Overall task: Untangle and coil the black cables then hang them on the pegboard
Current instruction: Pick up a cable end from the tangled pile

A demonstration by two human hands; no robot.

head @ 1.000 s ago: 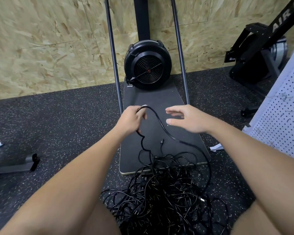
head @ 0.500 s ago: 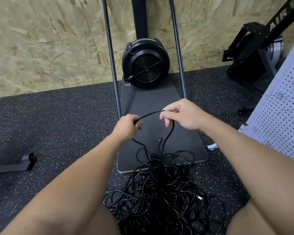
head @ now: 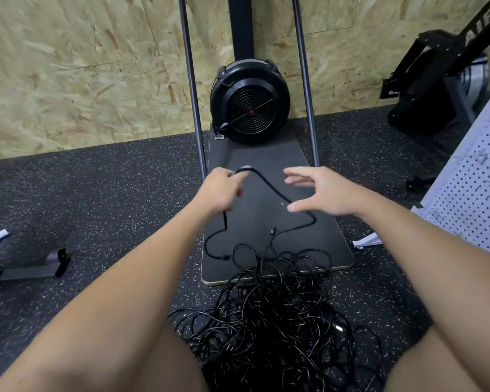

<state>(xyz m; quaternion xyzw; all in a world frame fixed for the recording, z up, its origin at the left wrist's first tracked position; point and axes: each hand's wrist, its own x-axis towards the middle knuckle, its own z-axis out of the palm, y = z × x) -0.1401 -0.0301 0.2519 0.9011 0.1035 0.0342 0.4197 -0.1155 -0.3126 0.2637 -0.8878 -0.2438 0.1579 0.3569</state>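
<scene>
At centre frame of the head view, the left hand (head: 219, 189) pinches one black cable (head: 269, 185) near its upper bend, fingers curled round the strand. The right hand (head: 323, 193) hovers just beside the same strand with fingers spread wide and thumb apart, holding nothing; whether the thumb touches the cable cannot be told because of blur. From the left hand the cable arcs toward the right hand, bends back, and drops into the tangled cable pile (head: 272, 321) on the floor at lower centre. Progress judgement: the task is at an early stage. One strand is partly drawn out, no finished coil is visible, and the bulk of the pile remains knotted. The pegboard (head: 470, 199), at the right edge, shows no hung cables on its visible part. Surroundings: a black fan-wheel machine (head: 249, 100) with its flat base board (head: 266, 154) and two upright rails stands at upper centre against an OSB wall; a second black machine (head: 441, 80) occupies the upper right. The pile overlaps the base board's near edge, so strands may snag there.
</scene>
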